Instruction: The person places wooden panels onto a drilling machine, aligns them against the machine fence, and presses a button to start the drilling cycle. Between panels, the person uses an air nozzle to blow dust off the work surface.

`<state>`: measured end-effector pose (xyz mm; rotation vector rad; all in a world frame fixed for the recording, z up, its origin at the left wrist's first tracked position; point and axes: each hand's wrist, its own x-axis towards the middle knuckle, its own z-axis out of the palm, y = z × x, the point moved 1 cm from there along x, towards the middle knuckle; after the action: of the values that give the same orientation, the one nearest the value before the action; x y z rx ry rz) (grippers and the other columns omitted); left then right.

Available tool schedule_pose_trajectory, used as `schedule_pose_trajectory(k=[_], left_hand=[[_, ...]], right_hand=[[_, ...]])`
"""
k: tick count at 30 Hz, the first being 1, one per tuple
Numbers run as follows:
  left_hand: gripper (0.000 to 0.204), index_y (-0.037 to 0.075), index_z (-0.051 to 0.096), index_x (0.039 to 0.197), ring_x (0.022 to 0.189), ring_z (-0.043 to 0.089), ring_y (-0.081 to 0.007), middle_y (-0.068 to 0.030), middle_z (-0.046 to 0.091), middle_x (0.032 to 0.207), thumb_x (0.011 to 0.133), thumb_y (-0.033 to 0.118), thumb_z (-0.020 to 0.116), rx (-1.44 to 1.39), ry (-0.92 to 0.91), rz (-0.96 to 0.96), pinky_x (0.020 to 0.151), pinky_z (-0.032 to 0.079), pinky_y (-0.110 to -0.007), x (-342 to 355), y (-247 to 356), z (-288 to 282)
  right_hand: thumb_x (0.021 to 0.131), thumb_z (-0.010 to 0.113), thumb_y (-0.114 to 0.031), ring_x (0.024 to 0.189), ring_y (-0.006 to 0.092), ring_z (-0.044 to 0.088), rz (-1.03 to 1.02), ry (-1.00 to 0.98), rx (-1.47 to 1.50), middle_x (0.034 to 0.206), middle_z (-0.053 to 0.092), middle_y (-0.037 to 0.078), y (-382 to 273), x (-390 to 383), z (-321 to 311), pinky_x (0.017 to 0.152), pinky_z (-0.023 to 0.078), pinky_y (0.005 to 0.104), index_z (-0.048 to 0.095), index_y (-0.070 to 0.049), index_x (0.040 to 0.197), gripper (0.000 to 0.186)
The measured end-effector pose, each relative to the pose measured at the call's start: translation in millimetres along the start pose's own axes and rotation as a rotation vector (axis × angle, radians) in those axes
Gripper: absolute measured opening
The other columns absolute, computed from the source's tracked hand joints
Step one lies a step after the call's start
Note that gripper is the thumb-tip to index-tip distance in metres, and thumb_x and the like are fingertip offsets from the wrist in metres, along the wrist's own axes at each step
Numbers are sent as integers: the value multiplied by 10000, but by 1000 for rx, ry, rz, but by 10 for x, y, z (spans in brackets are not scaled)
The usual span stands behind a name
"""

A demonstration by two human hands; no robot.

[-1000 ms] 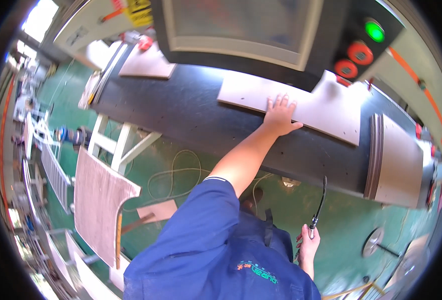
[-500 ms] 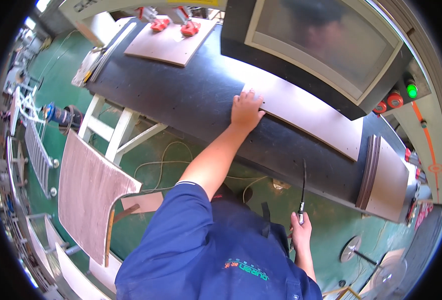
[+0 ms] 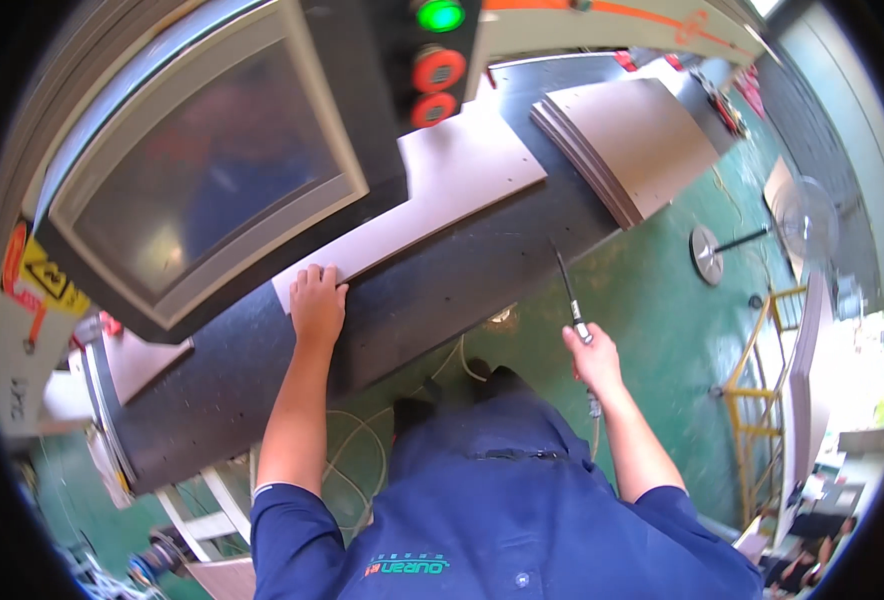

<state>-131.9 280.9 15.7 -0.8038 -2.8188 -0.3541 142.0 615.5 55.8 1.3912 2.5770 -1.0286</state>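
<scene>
A long light-brown board (image 3: 452, 205) with small holes lies along the dark machine table (image 3: 442, 290). My left hand (image 3: 318, 300) rests on the board's left end, fingers on top and slightly apart, thumb by the near edge. In my right hand (image 3: 594, 355), closed around its handle, is an air blow gun (image 3: 568, 285) with a long thin black nozzle. The nozzle points up and away toward the table's near edge, apart from the board. A hose hangs below that hand. The board's far side is partly hidden by a screen unit.
A screen unit (image 3: 212, 165) with red buttons (image 3: 436, 70) and a lit green one overhangs the table. Stacked boards (image 3: 632, 140) lie at the right end, another board (image 3: 142, 365) at the left. A yellow frame (image 3: 757, 395) and a round-based stand (image 3: 706, 255) are on the right floor.
My view has turned to the right, so the screen unit now sits at the left. My left hand stays on the board's left end; my right hand still holds the blow gun.
</scene>
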Motion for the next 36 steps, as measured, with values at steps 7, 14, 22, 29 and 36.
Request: schedule_pose_trajectory(k=[7,14,22,29,36], left_hand=[[330,70,599,1035,984,529,-314,-129,559,1014,768,228,711,-92,-164,185,830,442,-425,642,855,156],[437,88,584,1154,1014,527,-320,-137,539,1092,783,274,720,-10,-237,328,862,456,-426,1521,1918,529],[499,118,562,1271,1008,548,-339,-157,550,1161,845,359,660,187,-374,172,800,496,-411,1825,2427,670],[476,98,534,1303,1061,538,-378,-207,533,1229,868,266,634,213,-298,137,824,491,-434,1748,2508,783],[487,98,514,1307,1073,529,-380,-208,519,1251,856,232,639,217,-250,117,848,479,-439,1696,2443,753]], right_hand=[[858,620,-428,718,314,646,249,-134,153,734,646,159,-94,226,-352,687,487,426,557,-25,828,410],[844,627,-437,844,372,645,148,-311,119,818,660,194,107,572,-400,760,487,447,581,-28,887,413],[859,613,-431,755,396,642,62,-406,212,739,656,182,364,1007,-602,704,497,487,535,-42,890,398],[864,603,-433,747,388,644,57,-511,273,738,659,174,366,1331,-717,696,503,474,537,-48,904,393],[851,616,-434,731,394,636,-4,-480,260,723,650,178,317,1436,-668,661,497,484,531,-58,889,387]])
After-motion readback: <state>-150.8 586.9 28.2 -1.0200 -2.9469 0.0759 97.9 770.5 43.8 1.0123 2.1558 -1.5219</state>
